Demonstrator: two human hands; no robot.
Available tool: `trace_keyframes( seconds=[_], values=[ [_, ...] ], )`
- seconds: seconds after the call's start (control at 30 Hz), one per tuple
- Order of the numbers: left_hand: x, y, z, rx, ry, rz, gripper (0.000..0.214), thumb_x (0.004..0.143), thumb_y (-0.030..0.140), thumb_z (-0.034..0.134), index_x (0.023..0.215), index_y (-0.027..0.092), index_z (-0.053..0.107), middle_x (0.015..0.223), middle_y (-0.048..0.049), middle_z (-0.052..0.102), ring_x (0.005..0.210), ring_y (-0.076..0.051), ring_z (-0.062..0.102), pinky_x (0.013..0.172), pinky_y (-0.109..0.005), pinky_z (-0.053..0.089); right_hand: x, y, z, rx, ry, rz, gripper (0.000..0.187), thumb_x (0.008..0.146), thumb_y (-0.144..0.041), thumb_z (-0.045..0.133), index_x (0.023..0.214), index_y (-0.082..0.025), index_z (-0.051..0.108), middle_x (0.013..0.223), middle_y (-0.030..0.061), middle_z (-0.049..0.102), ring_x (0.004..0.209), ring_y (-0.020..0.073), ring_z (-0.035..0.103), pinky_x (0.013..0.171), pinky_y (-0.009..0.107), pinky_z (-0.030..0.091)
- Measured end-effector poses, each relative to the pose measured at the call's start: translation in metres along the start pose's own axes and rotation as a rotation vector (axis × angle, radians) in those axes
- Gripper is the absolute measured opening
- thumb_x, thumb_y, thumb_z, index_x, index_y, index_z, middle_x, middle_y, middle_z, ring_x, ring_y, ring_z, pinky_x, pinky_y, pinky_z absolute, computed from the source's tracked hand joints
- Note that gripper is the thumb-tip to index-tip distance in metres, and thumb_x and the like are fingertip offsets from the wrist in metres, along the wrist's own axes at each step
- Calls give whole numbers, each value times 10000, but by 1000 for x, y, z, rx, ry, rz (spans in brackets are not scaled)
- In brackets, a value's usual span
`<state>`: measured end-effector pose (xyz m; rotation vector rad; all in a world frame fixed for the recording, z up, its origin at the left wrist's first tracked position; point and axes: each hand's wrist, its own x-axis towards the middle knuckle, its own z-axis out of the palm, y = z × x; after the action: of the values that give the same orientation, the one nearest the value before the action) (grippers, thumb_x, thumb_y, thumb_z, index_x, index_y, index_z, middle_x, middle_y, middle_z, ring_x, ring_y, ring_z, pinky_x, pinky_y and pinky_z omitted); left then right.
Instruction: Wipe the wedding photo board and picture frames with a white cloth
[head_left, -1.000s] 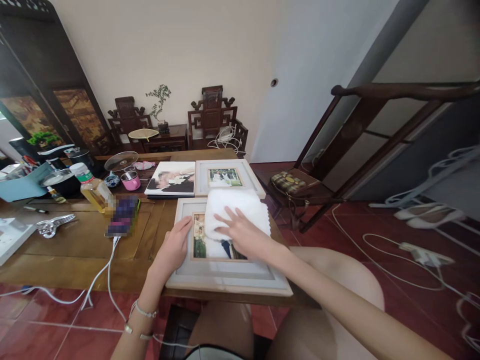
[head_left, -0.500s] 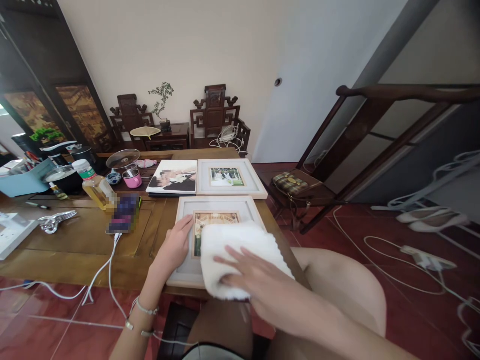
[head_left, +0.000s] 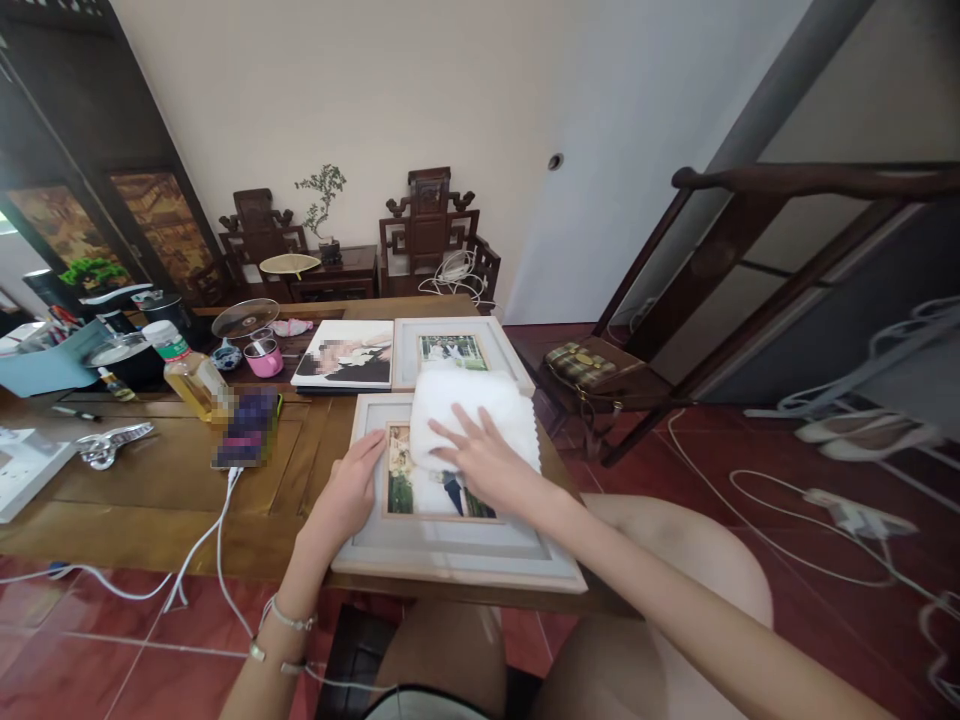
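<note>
A pale wooden picture frame [head_left: 469, 572] lies flat near the table's front edge, a photo [head_left: 401, 485] showing behind its pane. My left hand [head_left: 352, 490] rests with straight fingers on the frame's left side. With fingers spread, my right hand [head_left: 480, 460] lies flat on a folded white fluffy cloth [head_left: 480, 395], pressing it down. That cloth covers the upper right of the photo and the frame's far edge. Its far end reaches the near side of a second picture frame [head_left: 517, 365].
Left of the second frame is a photo album [head_left: 345, 355]. Further left on the table are a phone [head_left: 247, 428] on a white cable, a bottle [head_left: 191, 370], a pink cup [head_left: 265, 356] and a silver hair clip [head_left: 114, 443]. A chair [head_left: 637, 375] bearing a plaid bag [head_left: 581, 365] stands right.
My right hand has slid the white cloth away from me across the frame, uncovering the frame's near right corner and lower photo. My left hand has stayed in place.
</note>
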<state>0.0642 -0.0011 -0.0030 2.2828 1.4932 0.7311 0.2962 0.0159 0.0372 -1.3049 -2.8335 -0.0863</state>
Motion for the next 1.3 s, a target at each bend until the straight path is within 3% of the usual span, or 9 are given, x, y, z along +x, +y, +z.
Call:
trace_keyframes(
  seconds=[0.3, 0.4, 0.6, 0.7, 0.8, 0.9, 1.1, 1.2, 1.3],
  values=[
    [-1, -1, 1, 28, -2, 1, 547, 846, 28, 304, 1363, 150, 435, 1443, -122, 418, 1350, -214, 361, 1114, -461, 317, -83, -67, -73, 377, -415, -126, 668, 641, 31, 432, 1218, -262, 601, 1494, 24, 328, 1381, 355, 182, 1087, 616, 201],
    [-1, -1, 1, 26, -1, 7, 561, 836, 21, 304, 1366, 153, 432, 1445, -117, 417, 1349, -214, 364, 1115, -462, 316, -77, -65, -63, 375, -358, -111, 722, 615, 62, 400, 1232, -263, 588, 1492, 6, 330, 1389, 326, 168, 1099, 591, 208],
    [-1, -2, 2, -3, 22, 9, 613, 781, -14, 322, 1351, 165, 457, 1435, -109, 433, 1341, -212, 381, 1118, -457, 314, -17, -17, -7, 151, 11, -28, 751, 618, 72, 407, 1304, -210, 524, 1519, 48, 278, 1405, 325, 95, 1101, 616, 124],
    [-1, -3, 2, -13, 16, 6, 626, 773, -26, 320, 1355, 164, 455, 1440, -106, 427, 1345, -211, 376, 1121, -455, 312, 15, 5, -2, 37, 117, 14, 718, 649, 71, 409, 1313, -182, 511, 1534, 63, 232, 1400, 377, 35, 1053, 698, 98],
    [-1, -2, 0, -11, 4, 6, 617, 785, -26, 307, 1355, 158, 455, 1444, -107, 421, 1353, -208, 363, 1121, -449, 314, 31, 7, -3, 20, 92, -26, 669, 677, 71, 416, 1279, -188, 551, 1518, 65, 279, 1394, 399, 45, 1034, 721, 96],
    [0, 0, -1, -9, 5, 6, 595, 800, -14, 305, 1350, 155, 458, 1441, -109, 424, 1351, -209, 365, 1118, -451, 320, 21, -11, -4, 73, -13, -77, 658, 683, 64, 434, 1272, -198, 563, 1504, 73, 313, 1390, 404, 73, 1032, 718, 106],
    [-1, 1, -1, -16, 24, -3, 575, 812, 1, 308, 1346, 151, 459, 1428, -119, 441, 1340, -221, 381, 1110, -469, 327, -45, -59, -33, 344, -223, -174, 654, 673, 34, 422, 1228, -263, 597, 1489, 15, 343, 1393, 367, 121, 1063, 670, 151],
    [-1, 1, -1, -13, 24, 2, 563, 827, 14, 302, 1348, 160, 456, 1429, -109, 442, 1341, -216, 378, 1113, -459, 322, -64, -67, -48, 432, -289, -199, 669, 657, 40, 388, 1211, -268, 603, 1487, -8, 345, 1399, 318, 142, 1087, 629, 176],
    [-1, 1, -1, -10, 13, -5, 540, 850, 37, 292, 1353, 156, 450, 1434, -106, 435, 1345, -213, 373, 1117, -449, 316, -61, -59, -43, 410, -254, -171, 704, 632, 49, 382, 1227, -269, 586, 1492, -18, 337, 1405, 292, 129, 1101, 611, 156]
  ],
)
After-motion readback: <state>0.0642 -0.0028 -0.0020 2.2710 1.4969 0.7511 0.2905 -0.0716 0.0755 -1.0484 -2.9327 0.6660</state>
